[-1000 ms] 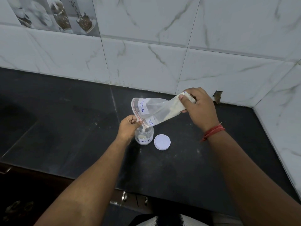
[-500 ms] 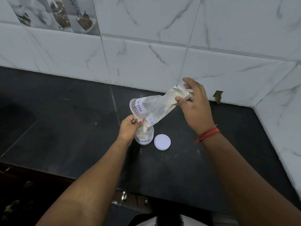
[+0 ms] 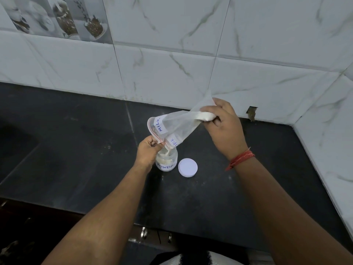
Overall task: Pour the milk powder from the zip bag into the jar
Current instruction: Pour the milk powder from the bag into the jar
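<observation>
My left hand pinches the red zip edge of the bag right over the mouth of the jar, fingers curled tight on the plastic; my right hand grips the bag's far end, raised higher and out to the right, so the bag slopes down from right to left — mouth lowest. The bag is clear, with white labels reading "MILK" and part of another word; a lump of powder sits bunched at the raised end under my right fingers, and a thin stream of it runs from the zip corner into the jar. The jar stands upright on the dark surface, open, partly filled, its label reading "POWDE" with the rest hidden; my left hand touches its rim side. The white lid lies flat on the surface just beside the jar, to its right, not touching it. A red thread band circles my right wrist; the marbled tile wall rises behind the surface and turns a corner at the right.
</observation>
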